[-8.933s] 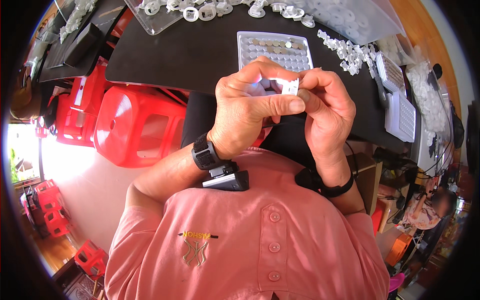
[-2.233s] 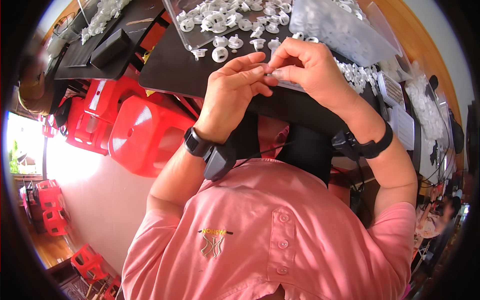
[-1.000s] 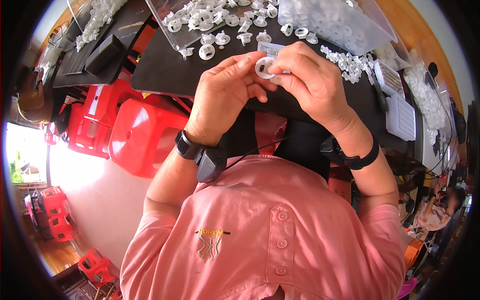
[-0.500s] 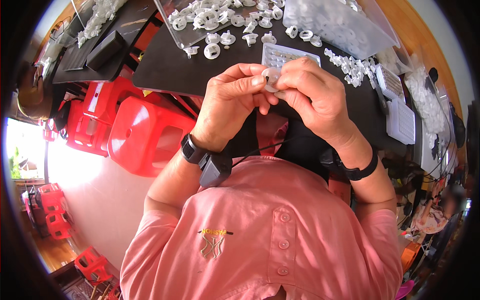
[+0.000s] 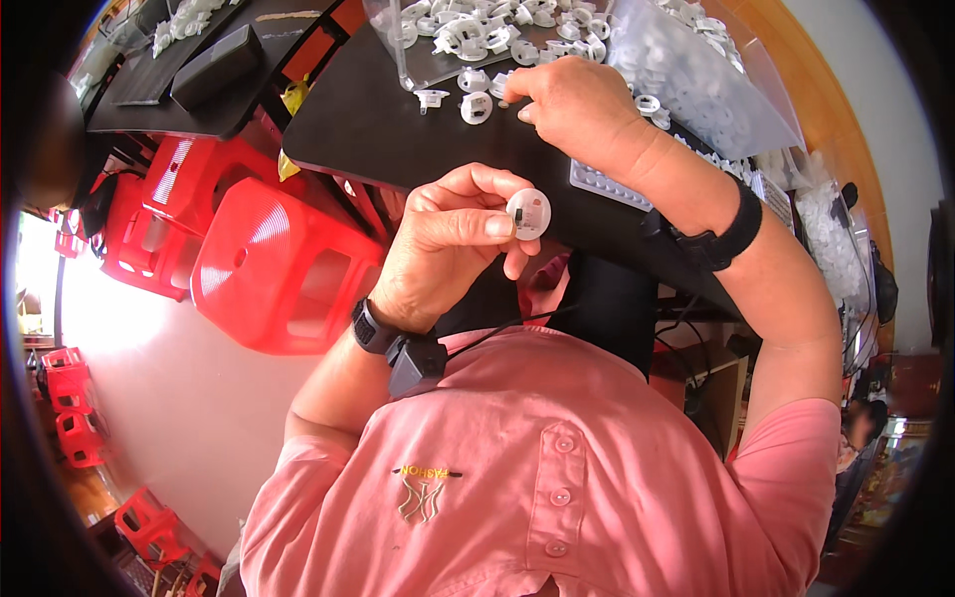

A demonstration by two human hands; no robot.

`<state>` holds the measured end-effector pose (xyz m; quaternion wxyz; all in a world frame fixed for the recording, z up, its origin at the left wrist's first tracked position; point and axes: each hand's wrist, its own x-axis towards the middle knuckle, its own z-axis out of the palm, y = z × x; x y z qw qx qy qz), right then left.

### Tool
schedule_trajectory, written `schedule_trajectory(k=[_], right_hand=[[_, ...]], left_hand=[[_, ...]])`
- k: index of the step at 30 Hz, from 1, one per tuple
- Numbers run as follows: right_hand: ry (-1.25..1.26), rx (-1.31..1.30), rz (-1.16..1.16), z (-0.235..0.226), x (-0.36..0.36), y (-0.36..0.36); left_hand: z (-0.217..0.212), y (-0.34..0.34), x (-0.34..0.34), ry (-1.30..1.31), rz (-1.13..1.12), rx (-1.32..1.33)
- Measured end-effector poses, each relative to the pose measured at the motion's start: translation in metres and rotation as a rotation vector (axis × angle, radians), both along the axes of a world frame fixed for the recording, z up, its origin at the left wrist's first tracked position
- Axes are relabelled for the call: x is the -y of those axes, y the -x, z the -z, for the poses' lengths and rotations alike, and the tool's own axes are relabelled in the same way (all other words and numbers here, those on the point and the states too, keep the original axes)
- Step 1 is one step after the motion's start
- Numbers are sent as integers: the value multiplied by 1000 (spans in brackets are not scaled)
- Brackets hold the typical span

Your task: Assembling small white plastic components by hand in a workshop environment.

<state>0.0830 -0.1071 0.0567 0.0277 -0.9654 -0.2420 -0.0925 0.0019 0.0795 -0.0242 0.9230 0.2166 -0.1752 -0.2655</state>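
1. The left hand (image 5: pixel 438 244), just left of 12 o'clock from the middle of the view, is partly closed: its thumb and fingers pinch a disc (image 5: pixel 533 213) by the edge, the thumb lying over one side.
2. The disc is at 1 o'clock, held up in the air near the counter (image 5: pixel 398 139)'s near edge. It is round and white, turned face up to the view, with a small dark mark beside the thumb and a brownish spot towards its top.
3. The right hand (image 5: pixel 577 104), at 1 o'clock and farther out, reaches over the counter, thumb and forefinger close together, the tips pointing to 9 o'clock. They are right by some loose parts (image 5: pixel 476 107); whether they grip anything cannot be told.
4. The loose parts are white and round, some tilted on the dark counter, at 12 o'clock.
5. Beyond them, also at 12 o'clock, a heap (image 5: pixel 468 38) of similar parts lies by the wall of a clear tray (image 5: pixel 402 45).
6. Between 1 and 2 o'clock, a translucent bin (image 5: pixel 676 90) holds more white parts.
7. A dimpled plate (image 5: pixel 602 185) lies nearer in the same direction, partly hidden by the right forearm.
8. Both wrists wear dark bands (image 5: pixel 734 234).
9. A red stool (image 5: pixel 259 264) stands at 9 o'clock.
10. At 10 o'clock, a second counter (image 5: pixel 264 75) carries a black box (image 5: pixel 216 68).
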Motion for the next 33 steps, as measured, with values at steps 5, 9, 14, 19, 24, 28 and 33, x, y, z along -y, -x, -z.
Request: schedule_trajectory(k=[5, 9, 14, 19, 24, 28, 33], right_hand=[[82, -25, 43, 5, -12, -7], [71, -22, 30, 5, -14, 0], [128, -28, -49, 4, -10, 33], [124, 87, -137, 9, -1, 83], [127, 205, -128, 16, 25, 119], [127, 305, -79, 26, 58, 142], [-12, 408, 3, 41, 88, 159]], left_hand=[[7, -1, -9, -61, -67, 6], [8, -1, -14, -36, -114, 16], [8, -2, -22, -64, -212, -24], [7, 1, -20, -46, -227, -54], [3, 2, -8, -5, -156, -32], [-5, 5, 10, -50, -95, -35], [-7, 4, 35, -93, -6, -14]])
